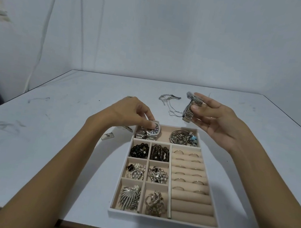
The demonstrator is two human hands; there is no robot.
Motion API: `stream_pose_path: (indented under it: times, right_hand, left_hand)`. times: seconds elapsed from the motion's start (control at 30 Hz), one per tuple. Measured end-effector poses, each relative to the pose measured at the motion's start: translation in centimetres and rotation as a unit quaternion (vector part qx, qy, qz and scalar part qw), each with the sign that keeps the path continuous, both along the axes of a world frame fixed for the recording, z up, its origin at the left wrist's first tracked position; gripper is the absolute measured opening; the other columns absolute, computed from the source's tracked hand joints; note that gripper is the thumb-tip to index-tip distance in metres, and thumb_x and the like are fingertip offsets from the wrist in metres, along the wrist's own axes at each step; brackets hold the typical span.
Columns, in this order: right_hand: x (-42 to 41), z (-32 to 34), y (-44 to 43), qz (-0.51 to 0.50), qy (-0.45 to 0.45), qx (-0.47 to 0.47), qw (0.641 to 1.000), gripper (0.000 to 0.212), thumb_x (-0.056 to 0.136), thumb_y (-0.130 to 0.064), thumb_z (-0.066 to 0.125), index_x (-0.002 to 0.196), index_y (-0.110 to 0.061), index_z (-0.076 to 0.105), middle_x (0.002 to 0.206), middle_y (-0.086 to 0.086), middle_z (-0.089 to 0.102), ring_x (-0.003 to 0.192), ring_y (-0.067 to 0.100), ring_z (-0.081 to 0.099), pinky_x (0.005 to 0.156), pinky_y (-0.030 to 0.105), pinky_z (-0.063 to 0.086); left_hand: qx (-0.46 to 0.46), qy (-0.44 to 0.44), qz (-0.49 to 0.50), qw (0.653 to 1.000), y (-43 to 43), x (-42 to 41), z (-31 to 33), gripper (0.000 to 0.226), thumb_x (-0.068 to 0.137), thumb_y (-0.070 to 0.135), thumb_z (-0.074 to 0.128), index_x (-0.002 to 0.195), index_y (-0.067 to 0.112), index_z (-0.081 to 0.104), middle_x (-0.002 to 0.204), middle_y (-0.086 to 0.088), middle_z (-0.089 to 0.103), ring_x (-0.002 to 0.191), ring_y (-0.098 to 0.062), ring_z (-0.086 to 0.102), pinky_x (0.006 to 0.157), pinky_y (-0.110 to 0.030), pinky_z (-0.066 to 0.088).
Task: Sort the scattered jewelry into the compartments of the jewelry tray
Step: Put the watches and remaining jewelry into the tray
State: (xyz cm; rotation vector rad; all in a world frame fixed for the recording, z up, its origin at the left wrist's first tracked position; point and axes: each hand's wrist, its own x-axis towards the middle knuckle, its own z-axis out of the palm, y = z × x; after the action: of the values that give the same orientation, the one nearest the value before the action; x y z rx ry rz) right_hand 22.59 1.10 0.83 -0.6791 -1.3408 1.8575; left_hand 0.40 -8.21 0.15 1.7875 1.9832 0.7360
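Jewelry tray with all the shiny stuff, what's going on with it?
A person is filling the beige velvet jewelry tray. Their left hand pinches a silver, dark-dialled wristwatch in its far compartment. Their right hand holds a second silver metal-band watch raised in the air. A thin silver chain lies on the white table, unsorted.

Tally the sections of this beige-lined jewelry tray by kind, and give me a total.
Sections of the beige-lined jewelry tray:
small square compartments: 6
wide top compartment: 1
ring-roll section: 1
Total: 8
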Motion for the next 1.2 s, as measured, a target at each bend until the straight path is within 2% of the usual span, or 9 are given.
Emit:
stream_pose_path:
  times: [0.07, 0.13, 0.27, 0.37, 0.47, 0.63, 0.83, 1.03, 1.2]
  right_hand:
    - [0.0, 0.0, -0.1, 0.001, -0.001, -0.001, 1.000, 0.057, 0.069, 0.004, 0.067, 0.124, -0.009, 0.061, 0.094, 0.003, 0.071, 0.078, 0.014, 0.070, 0.075, 0.023, 0.058]
    - [-0.1, 0.0, -0.2, 0.001, -0.003, -0.001, 1.000, 0.057, 0.068, 0.004, 0.068, 0.123, -0.010, 0.062, 0.094, 0.003, 0.070, 0.078, 0.013, 0.070, 0.074, 0.022, 0.058]
    - [-0.2, 0.0, -0.3, 0.000, -0.007, -0.001, 1.000, 0.049, 0.076, 0.007, 0.064, 0.121, -0.011, 0.062, 0.088, 0.001, 0.070, 0.073, 0.011, 0.070, 0.069, 0.021, 0.058]
    - [-0.3, 0.1, -0.5, 0.004, -0.010, -0.001, 1.000, 0.050, 0.074, 0.007, 0.065, 0.120, -0.011, 0.062, 0.088, 0.001, 0.070, 0.072, 0.011, 0.071, 0.065, 0.020, 0.057]
    - [-0.4, 0.0, -0.6, 0.007, -0.015, 0.001, 1.000, 0.060, 0.062, 0.002, 0.070, 0.121, -0.011, 0.063, 0.091, 0.003, 0.071, 0.075, 0.012, 0.071, 0.066, 0.021, 0.057]
    - [-0.5, -0.1, -0.6, 0.011, -0.017, 0.005, 1.000, 0.052, 0.069, 0.006, 0.067, 0.119, -0.010, 0.063, 0.088, 0.002, 0.072, 0.074, 0.012, 0.071, 0.065, 0.021, 0.057]
    - [-0.6, -0.2, -0.6, 0.013, -0.022, 0.001, 1.000, 0.048, 0.072, 0.008, 0.066, 0.117, -0.011, 0.064, 0.085, 0.003, 0.072, 0.073, 0.014, 0.071, 0.067, 0.022, 0.058]
    - [-0.6, -0.1, -0.7, 0.013, -0.023, 0.005, 1.000, 0.054, 0.063, 0.004, 0.068, 0.115, -0.011, 0.064, 0.084, 0.003, 0.072, 0.074, 0.014, 0.071, 0.068, 0.023, 0.058]
    - [-0.6, -0.1, -0.7, 0.014, -0.035, 0.026, 0.999, 0.059, 0.060, 0.002, 0.070, 0.118, -0.011, 0.064, 0.092, 0.005, 0.072, 0.078, 0.016, 0.071, 0.069, 0.023, 0.058]
  left_hand:
    - [0.014, 0.018, 0.006, 1.000, 0.1, -0.1, -0.1, 0.019, 0.076, 0.040, 0.076, 0.087, 0.026, 0.077, 0.065, 0.016, 0.063, 0.047, 0.006, 0.046, 0.057, -0.021, 0.033]
    - [0.026, 0.037, 0.011, 0.999, 0.2, -0.4, -0.2, 0.017, 0.078, 0.043, 0.073, 0.087, 0.029, 0.077, 0.062, 0.023, 0.062, 0.048, 0.009, 0.047, 0.056, -0.021, 0.033]
    - [0.069, 0.054, -0.009, 0.996, 0.5, -0.4, -0.5, 0.013, 0.082, 0.041, 0.070, 0.093, 0.035, 0.071, 0.093, 0.015, 0.064, 0.076, -0.008, 0.056, 0.075, -0.033, 0.047]
    - [0.082, 0.043, -0.034, 0.995, 0.6, 0.1, -0.7, 0.011, 0.083, 0.034, 0.070, 0.092, 0.030, 0.074, 0.097, 0.013, 0.067, 0.086, -0.013, 0.060, 0.084, -0.037, 0.050]
    - [0.071, 0.056, -0.047, 0.995, 0.8, 0.1, -0.9, 0.010, 0.081, 0.029, 0.073, 0.090, 0.031, 0.077, 0.093, 0.014, 0.070, 0.082, -0.010, 0.060, 0.079, -0.042, 0.054]
    - [0.078, 0.055, -0.059, 0.994, 0.9, -0.3, -1.0, 0.015, 0.079, 0.025, 0.075, 0.093, 0.030, 0.077, 0.093, 0.012, 0.071, 0.076, -0.009, 0.059, 0.088, -0.038, 0.049]
    - [0.082, 0.083, -0.069, 0.991, 0.9, -0.4, -1.0, 0.015, 0.081, 0.023, 0.073, 0.094, 0.032, 0.076, 0.093, 0.009, 0.073, 0.077, -0.010, 0.063, 0.085, -0.041, 0.050]
    - [0.112, 0.120, -0.057, 0.985, 0.7, -0.3, -0.6, 0.013, 0.086, 0.036, 0.067, 0.097, 0.033, 0.072, 0.093, 0.014, 0.071, 0.085, -0.004, 0.059, 0.077, -0.029, 0.045]
    - [0.110, 0.158, -0.056, 0.980, 0.8, 0.7, -0.9, 0.030, 0.073, 0.060, 0.069, 0.091, 0.036, 0.070, 0.093, 0.018, 0.067, 0.089, -0.005, 0.056, 0.075, -0.030, 0.042]
